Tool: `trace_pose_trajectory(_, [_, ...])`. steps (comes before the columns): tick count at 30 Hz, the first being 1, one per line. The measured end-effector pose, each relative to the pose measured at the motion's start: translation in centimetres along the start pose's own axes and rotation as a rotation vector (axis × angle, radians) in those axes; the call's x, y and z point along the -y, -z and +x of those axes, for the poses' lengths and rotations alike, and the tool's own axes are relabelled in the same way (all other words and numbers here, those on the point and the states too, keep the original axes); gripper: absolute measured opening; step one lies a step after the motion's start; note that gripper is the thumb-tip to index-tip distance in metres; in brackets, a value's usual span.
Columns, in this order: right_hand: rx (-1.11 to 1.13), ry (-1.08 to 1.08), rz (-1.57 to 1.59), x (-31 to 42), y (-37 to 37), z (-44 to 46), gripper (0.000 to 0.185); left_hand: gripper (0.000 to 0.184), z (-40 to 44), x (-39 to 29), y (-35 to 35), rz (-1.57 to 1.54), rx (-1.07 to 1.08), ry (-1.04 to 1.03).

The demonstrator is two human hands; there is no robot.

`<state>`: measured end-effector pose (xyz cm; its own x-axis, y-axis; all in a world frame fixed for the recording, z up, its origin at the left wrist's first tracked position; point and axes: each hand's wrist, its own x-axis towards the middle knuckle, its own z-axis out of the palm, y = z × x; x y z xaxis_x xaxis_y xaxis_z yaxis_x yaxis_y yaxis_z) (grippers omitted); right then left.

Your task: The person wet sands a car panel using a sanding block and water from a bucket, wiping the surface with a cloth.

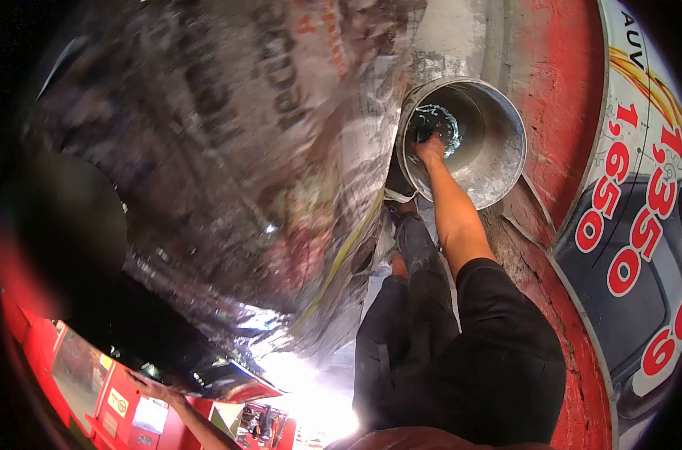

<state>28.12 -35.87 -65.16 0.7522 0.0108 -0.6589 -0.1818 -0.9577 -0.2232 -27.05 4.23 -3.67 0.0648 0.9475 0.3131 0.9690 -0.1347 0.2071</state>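
Observation:
My right hand (pixel 431 148) reaches down inside a grey metal bucket (pixel 503 147) that holds water (pixel 464 146). Its fingers look closed around something dark at the water's surface, which I cannot make out. At the lower left, my left hand (pixel 152 388) touches the lower edge of a glossy black panel (pixel 168 341). Its fingertips are partly hidden there, so their grip is unclear.
A large crumpled, printed plastic sheet (pixel 228 150) fills the left and upper middle. On the right stands a printed sign (pixel 626 195) with red numbers beside a red curved floor edge (pixel 554 97). Dark-trousered legs (pixel 423 262) show below the bucket. Red equipment (pixel 93 375) is at the lower left.

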Motion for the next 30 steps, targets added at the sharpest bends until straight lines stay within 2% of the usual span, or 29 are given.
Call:
trace_pose_trajectory(1, [0.026, -0.005, -0.017, -0.8, 0.2, -0.5, 0.087, 0.056, 0.1, -0.1, 0.0, 0.049, 0.008, -0.017])
trace_pose_trajectory(2, [-0.052, 0.062, 0.004, -2.1, 0.5, -0.8, 0.08, 0.051, -0.2, 0.6, -0.8, -0.043, -0.057, -0.236])
trace_pose_trajectory(3, [-0.122, 0.157, 0.03, -3.5, 0.5, -0.4, 0.074, 0.049, -0.2, 1.3, -0.8, -0.045, 0.013, -0.049])
trace_pose_trajectory(4, [-0.168, 0.208, 0.13, -6.0, 0.2, 0.5, 0.064, 0.045, 1.8, 12.9, -1.5, 0.498, -0.019, -0.34])
trace_pose_trajectory(6, [0.176, 0.188, 0.66, -7.5, 5.6, -1.2, 0.051, 0.05, -0.5, 2.7, -1.5, 0.1, 0.017, -0.294])
trace_pose_trajectory(7, [0.235, 0.135, 0.718, -5.4, 9.6, -3.8, 0.047, 0.054, -1.9, -3.3, -1.5, -0.096, 0.029, -0.272])
trace_pose_trajectory(8, [0.286, 0.277, 0.914, -5.9, 11.0, -3.8, 0.044, 0.045, -1.3, -4.4, -0.6, -0.035, 0.012, -0.242])
trace_pose_trajectory(9, [0.278, 0.364, 0.786, -2.3, 11.8, -4.6, 0.042, 0.039, -1.6, -5.8, -0.8, 0.059, -0.063, -0.144])
trace_pose_trajectory(10, [0.211, 0.388, 0.638, -2.7, 14.9, -6.1, 0.041, 0.039, -0.6, -5.1, -0.4, 0.061, -0.085, -0.155])
trace_pose_trajectory(11, [0.119, 0.371, 0.463, -5.7, 20.1, -8.2, 0.04, 0.039, -0.9, -5.6, -0.2, 0.039, -0.058, -0.172])
trace_pose_trajectory(12, [0.159, 0.246, 0.293, -5.8, 23.0, -9.6, 0.041, 0.038, -1.1, -7.3, 0.5, 0.016, 0.014, -0.104])
trace_pose_trajectory(13, [0.143, 0.131, 0.23, -5.9, 23.5, -9.7, 0.041, 0.038, -1.0, -6.4, 0.2, -0.01, 0.006, -0.132])
trace_pose_trajectory(14, [0.072, 0.214, 0.031, -6.0, 23.2, -9.0, 0.041, 0.038, -0.9, -5.3, -0.2, -0.034, -0.015, -0.171])
trace_pose_trajectory(15, [0.055, 0.304, -0.064, -7.8, 21.1, -6.3, 0.041, 0.038, -0.7, -4.8, -0.3, -0.043, -0.049, -0.206])
trace_pose_trajectory(16, [0.114, 0.249, -0.093, -5.9, 19.9, -7.6, 0.046, 0.038, -1.4, -4.5, -0.2, -0.025, -0.049, -0.19])
trace_pose_trajectory(17, [0.077, 0.353, -0.248, -3.6, 19.1, -8.8, 0.054, 0.039, -1.7, -4.2, -0.2, 0.005, -0.048, -0.161])
trace_pose_trajectory(19, [0.083, 0.392, -0.264, -1.6, 15.1, -7.5, 0.06, 0.039, -1.6, -3.4, -0.5, 0.023, -0.047, -0.215])
trace_pose_trajectory(20, [0.074, 0.427, -0.328, -0.8, 13.3, -6.9, 0.062, 0.039, -1.7, -3.3, -1.1, -0.068, -0.019, -0.214])
trace_pose_trajectory(21, [0.083, 0.719, -0.502, -4.1, 9.8, -1.9, 0.063, 0.039, -1.4, -3.3, -1.2, -0.132, -0.018, -0.215])
trace_pose_trajectory(25, [0.126, 0.703, -0.659, -2.3, 4.2, 3.1, 0.061, 0.038, -2.0, -4.0, -0.9, 0.117, -0.055, -0.11])
trace_pose_trajectory(27, [0.113, 0.661, -0.703, -1.8, 2.3, 4.1, 0.06, 0.036, -1.7, -3.8, -2.1, -0.001, -0.115, -0.181])
trace_pose_trajectory(30, [0.081, 0.586, -0.751, -2.8, 3.2, 4.3, 0.058, 0.036, -1.6, -4.8, -1.7, 0.018, -0.125, -0.213])
